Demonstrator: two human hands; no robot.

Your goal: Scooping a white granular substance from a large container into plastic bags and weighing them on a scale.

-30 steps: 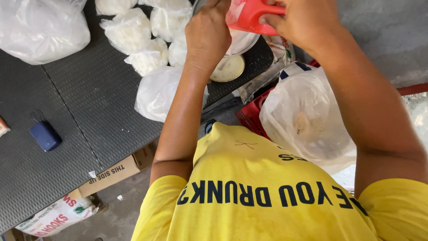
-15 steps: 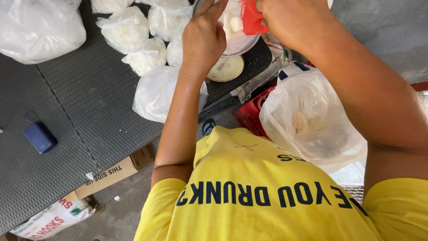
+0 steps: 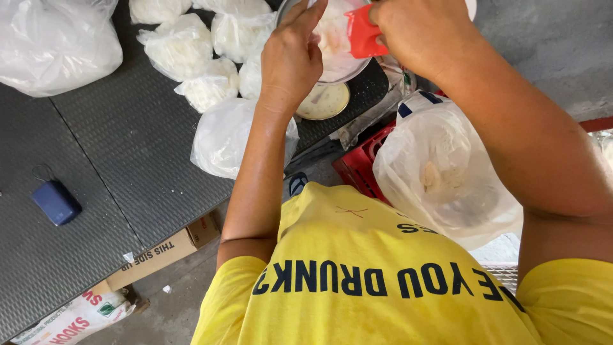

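Hands at a metal bowl (image 3: 348, 67) on the table (image 3: 128, 147)
Right hand (image 3: 418, 35) fingers closed around a red scoop (image 3: 363, 33); left hand (image 3: 292, 57) fingers loosely open, touching the bowl's rim.

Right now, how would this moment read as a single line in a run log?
left hand: on rim of metal bowl | right hand: holds red scoop over bowl | filled plastic bags on grey table

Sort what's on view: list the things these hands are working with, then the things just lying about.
In use:
left hand at the bowl rim
right hand holding the red scoop
metal bowl with white stuff
scale dial under the bowl

Lying about:
filled small bags
big bag in the red crate
blue pouch
cardboard box
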